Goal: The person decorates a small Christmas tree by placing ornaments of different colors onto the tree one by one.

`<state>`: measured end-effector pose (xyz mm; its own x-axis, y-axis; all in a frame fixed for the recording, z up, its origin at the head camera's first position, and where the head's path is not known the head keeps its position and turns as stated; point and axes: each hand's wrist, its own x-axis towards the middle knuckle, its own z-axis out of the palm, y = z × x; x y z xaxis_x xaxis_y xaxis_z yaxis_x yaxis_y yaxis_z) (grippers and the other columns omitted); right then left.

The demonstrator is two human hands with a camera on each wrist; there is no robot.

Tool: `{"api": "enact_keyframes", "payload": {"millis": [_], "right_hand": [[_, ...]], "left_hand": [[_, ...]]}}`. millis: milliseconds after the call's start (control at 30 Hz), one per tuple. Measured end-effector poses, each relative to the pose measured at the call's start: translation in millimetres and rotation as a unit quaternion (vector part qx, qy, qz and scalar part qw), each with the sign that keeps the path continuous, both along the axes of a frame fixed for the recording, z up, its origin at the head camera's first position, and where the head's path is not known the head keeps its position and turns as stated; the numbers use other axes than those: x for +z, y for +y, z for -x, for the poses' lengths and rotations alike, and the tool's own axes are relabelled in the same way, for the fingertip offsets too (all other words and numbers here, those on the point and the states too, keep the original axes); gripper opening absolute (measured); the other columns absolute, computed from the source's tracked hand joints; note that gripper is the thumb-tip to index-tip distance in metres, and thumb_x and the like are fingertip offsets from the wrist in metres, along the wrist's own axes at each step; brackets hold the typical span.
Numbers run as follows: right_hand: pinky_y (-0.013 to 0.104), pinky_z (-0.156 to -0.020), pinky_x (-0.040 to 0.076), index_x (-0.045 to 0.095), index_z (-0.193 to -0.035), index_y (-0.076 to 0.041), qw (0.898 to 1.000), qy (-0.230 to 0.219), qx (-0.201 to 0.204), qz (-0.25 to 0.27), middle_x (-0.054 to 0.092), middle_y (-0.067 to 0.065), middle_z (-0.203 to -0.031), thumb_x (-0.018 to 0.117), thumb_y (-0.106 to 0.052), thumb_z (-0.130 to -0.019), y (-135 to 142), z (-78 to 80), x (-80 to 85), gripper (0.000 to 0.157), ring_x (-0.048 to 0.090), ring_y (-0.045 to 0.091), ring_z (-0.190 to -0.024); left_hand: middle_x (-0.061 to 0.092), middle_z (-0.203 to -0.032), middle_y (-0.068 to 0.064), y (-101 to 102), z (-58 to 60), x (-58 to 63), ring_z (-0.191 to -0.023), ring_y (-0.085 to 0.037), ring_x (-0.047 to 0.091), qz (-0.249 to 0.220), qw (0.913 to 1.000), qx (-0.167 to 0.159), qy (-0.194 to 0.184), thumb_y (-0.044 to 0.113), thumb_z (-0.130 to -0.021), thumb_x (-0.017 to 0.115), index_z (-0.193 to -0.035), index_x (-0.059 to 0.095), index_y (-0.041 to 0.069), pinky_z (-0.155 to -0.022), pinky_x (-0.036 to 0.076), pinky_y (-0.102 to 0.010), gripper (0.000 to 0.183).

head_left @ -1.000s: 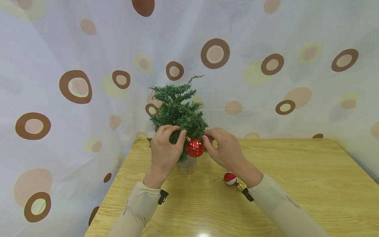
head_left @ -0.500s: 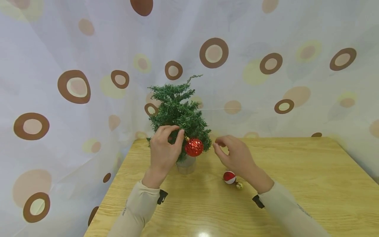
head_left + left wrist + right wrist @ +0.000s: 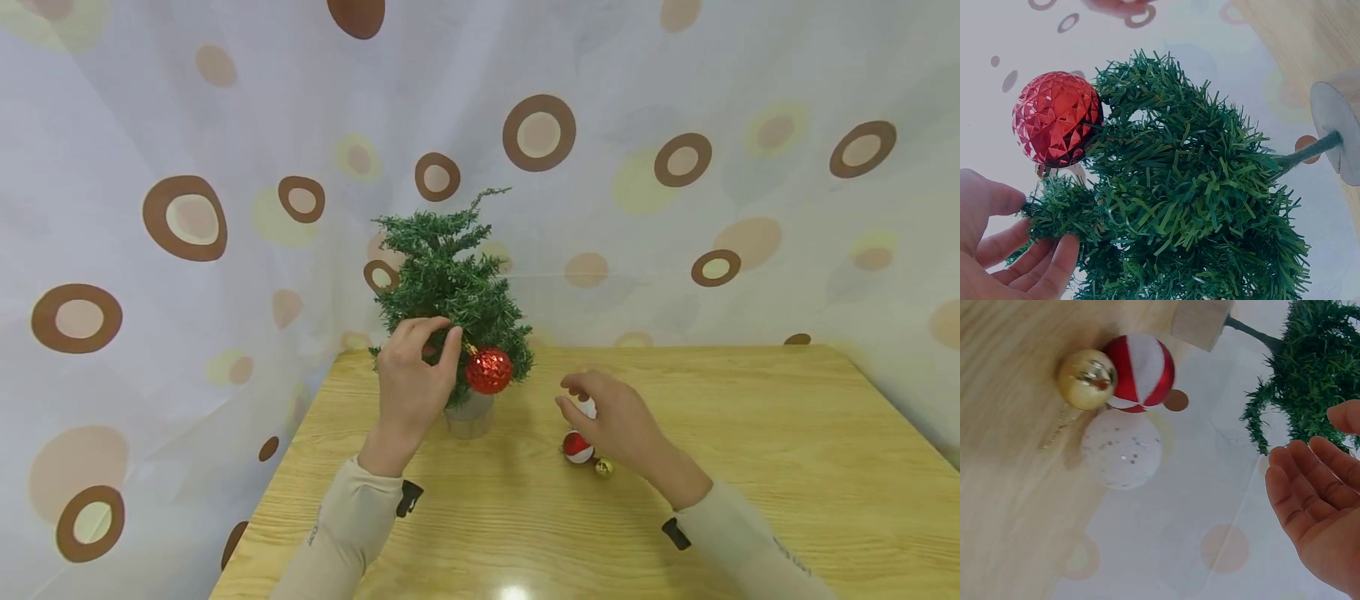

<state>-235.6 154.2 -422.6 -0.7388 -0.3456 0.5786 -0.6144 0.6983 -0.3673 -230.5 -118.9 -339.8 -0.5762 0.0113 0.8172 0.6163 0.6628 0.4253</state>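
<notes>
My left hand (image 3: 414, 367) pinches the tip of a branch on a small artificial Christmas tree (image 3: 442, 258); in the left wrist view its thumb and fingers lie on either side of the green needles. From that branch, by a gold cap, hangs a shiny faceted red bauble (image 3: 488, 371), just right of the left fingertips. My right hand (image 3: 618, 421) holds nothing, with fingers loosely bent, above three baubles on the table. These are a red-and-white one (image 3: 1144, 372), a small gold one (image 3: 1085, 378) and a white speckled one (image 3: 1121, 449), partly hidden by the hand in the head view.
The tree stands in a pale grey pot (image 3: 470, 417) towards the back left of a wooden table (image 3: 787, 433). Behind and to the left hangs a light curtain (image 3: 480, 50) with brown and yellow circles. A black strap (image 3: 409, 498) shows at the left wrist.
My right hand has drawn away from the red bauble, moving right and down to above the loose baubles. The left hand stays at the branch, and the red bauble still hangs there.
</notes>
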Motion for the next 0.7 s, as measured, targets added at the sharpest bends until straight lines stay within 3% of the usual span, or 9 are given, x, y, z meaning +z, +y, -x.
{"api": "enact_keyframes", "payload": {"millis": [433, 700], "right_hand": [[0.035, -0.069, 0.06, 0.074, -0.116, 0.0, 0.999, -0.038, -0.006, -0.008, 0.075, 0.01, -0.101, 0.077, -0.012, -0.095, 14, -7.4, -33.2, 0.024, 0.072, 0.024, -0.086], [0.04, -0.072, 0.063, 0.074, -0.118, -0.002, 0.997, -0.074, -0.006, -0.021, 0.076, 0.013, -0.109, 0.076, -0.016, -0.097, 19, -8.9, -42.6, 0.026, 0.075, 0.027, -0.091]], "left_hand": [[0.074, -0.106, -0.019, -1, 1.6, -2.5, -0.085, -0.03, 0.071, 0.001, 1.0, 0.005, 0.004, 0.015, -0.1, 0.073, -0.111, 0.078, -0.002, -0.069, 0.061, -0.04, 0.021], [0.075, -0.106, -0.019, -1, 0.3, -2.1, -0.087, -0.031, 0.072, -0.003, 1.0, 0.004, 0.003, 0.015, -0.1, 0.074, -0.111, 0.078, -0.002, -0.069, 0.062, -0.041, 0.021]]}}
